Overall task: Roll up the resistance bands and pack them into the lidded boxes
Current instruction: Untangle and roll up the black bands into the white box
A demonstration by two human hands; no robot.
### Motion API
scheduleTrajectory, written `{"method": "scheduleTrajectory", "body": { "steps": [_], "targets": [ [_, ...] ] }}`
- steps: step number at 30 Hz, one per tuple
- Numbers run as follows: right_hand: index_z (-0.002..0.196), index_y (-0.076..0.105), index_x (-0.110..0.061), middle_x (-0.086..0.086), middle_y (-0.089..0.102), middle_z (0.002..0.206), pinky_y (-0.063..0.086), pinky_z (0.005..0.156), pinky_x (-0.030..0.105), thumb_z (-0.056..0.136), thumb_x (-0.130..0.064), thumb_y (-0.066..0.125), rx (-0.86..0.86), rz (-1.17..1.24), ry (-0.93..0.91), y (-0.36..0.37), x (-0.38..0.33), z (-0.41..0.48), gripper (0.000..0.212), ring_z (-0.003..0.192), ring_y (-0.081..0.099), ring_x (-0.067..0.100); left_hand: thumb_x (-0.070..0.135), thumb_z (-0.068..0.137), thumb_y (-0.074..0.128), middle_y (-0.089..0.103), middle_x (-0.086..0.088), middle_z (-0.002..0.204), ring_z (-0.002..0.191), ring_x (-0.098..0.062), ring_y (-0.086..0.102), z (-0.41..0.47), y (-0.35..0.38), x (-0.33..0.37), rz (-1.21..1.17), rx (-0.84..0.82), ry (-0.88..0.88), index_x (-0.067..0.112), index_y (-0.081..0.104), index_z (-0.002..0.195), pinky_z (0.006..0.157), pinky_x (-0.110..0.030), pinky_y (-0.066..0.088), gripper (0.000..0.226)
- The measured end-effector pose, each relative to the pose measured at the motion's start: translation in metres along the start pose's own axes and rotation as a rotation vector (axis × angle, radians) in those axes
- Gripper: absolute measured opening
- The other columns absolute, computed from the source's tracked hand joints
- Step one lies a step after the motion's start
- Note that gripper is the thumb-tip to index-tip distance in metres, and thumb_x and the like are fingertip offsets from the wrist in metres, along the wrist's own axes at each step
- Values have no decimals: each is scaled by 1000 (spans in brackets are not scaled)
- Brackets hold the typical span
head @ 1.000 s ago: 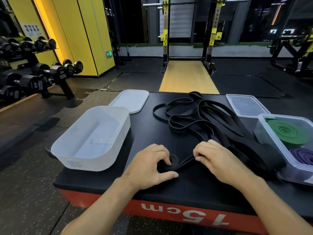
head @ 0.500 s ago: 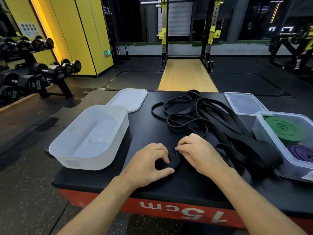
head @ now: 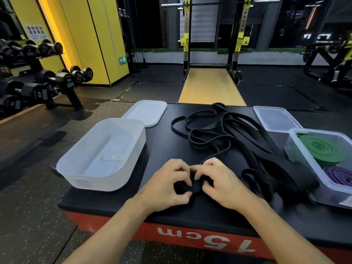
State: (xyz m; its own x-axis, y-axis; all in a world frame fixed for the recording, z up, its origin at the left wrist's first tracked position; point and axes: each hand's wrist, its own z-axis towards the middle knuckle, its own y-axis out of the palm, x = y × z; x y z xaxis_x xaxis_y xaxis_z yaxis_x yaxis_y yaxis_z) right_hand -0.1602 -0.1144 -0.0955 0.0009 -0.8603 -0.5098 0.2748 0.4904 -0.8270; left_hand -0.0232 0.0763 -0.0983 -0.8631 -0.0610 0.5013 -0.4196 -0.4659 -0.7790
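Currently your left hand (head: 167, 185) and right hand (head: 223, 182) fingers are pinching the small black rubber band coil (head: 195, 185), likely stopping it unwinding.

A gym: dumbbell rack (head: 38, 86), squat rack (head: 213, 39), rubber floor mats (head: 156, 92).

1 black coil (head: 194, 184) (partly rolled) lies at the front, trailing into tangled black bands (head: 238, 134). The white box (head: 106, 180), left, stands open, white lid (head: 146, 111) behind it. The clear box (head: 292, 143), right, holds 2 rolls: green roll (head: 322, 149), purple roll (head: 341, 176).
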Motion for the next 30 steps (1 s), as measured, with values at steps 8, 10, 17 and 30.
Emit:
{"method": "scheduleTrajectory", "body": {
  "steps": [8, 10, 17, 30],
  "targets": [
    [103, 69, -43, -27, 51, 106, 49, 89, 23, 84, -21, 69, 108, -41, 32, 3, 3, -9, 29, 103, 52, -3, 45, 83, 69, 48, 24, 111, 108, -2, 54, -6, -1, 2, 80, 43, -72, 35, 77, 99, 88, -22, 49, 21],
    [101, 70, -43, -29, 55, 111, 44, 92, 22, 83, -23, 71, 129, -59, 29, 4, 3, -11, 27, 104, 49, -2, 41, 83, 66, 54, 23, 107, 106, 0, 55, -6, -1, 1, 83, 56, -75, 36, 78, 102, 89, -17, 46, 22],
    [100, 78, -40, -24, 61, 99, 32, 107, 28, 91, -55, 60, 238, -160, -152, 10, 4, -17, 26, 97, 52, 1, 5, 81, 67, 71, 18, 99, 116, 6, 65, 0, 6, -10, -55, 188, -101, 23, 75, 79, 93, -29, 55, 20],
    [112, 78, -26, -15, 74, 110, 45, 106, 16, 85, -14, 83, 275, -217, -176, 9, 10, -19, 30, 102, 67, 5, 39, 93, 55, 58, 27, 125, 110, 8, 60, -23, -3, -4, 119, 95, -84, 28, 82, 112, 93, -15, 51, 35]
  ]
}}
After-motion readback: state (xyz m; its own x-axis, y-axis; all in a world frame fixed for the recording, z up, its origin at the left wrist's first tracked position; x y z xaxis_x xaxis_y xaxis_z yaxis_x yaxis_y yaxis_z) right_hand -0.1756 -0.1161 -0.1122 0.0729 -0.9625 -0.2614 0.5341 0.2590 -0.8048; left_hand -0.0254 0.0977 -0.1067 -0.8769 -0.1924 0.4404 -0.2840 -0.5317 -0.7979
